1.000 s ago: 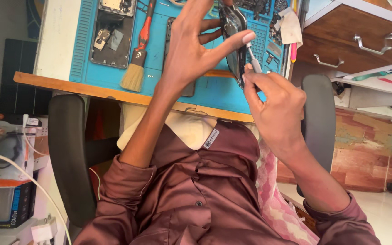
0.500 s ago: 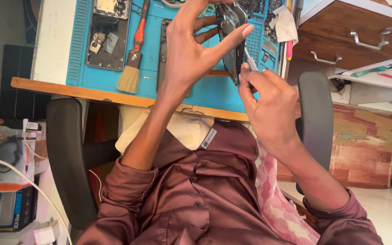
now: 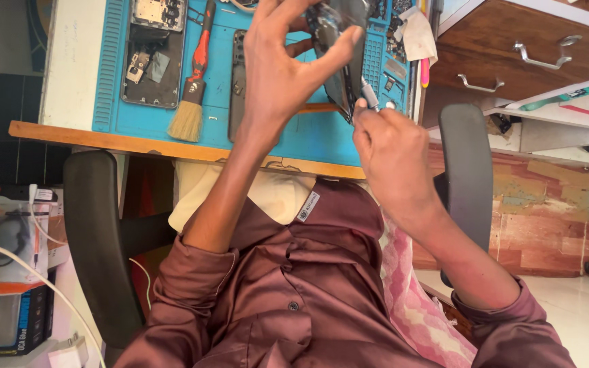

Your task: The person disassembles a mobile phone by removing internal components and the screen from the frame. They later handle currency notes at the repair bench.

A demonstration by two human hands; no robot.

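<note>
Head view looks down on the left hand (image 3: pixel 277 75), which holds a dark opened phone (image 3: pixel 339 48) between thumb and spread fingers, raised over the blue work mat (image 3: pixel 308 136). Just below it, the right hand (image 3: pixel 390 146) is closed narrowly on a thin metal screwdriver (image 3: pixel 368 92), its tip touching the phone's lower edge. To do this well, the left hand should likely keep the phone steady while the tool stays in line with the point it works on, pressing lightly so it does not slip.

Left of the left hand, on the mat, lie a narrow dark phone frame (image 3: pixel 238 82), a brush with an orange handle (image 3: pixel 192 88) and an opened phone back (image 3: pixel 153 58) with small parts showing inside. Beyond the right hand, wooden drawers (image 3: pixel 512 61) are closed; their contents cannot be seen. The mat rests on the table (image 3: pixel 69 68).
</note>
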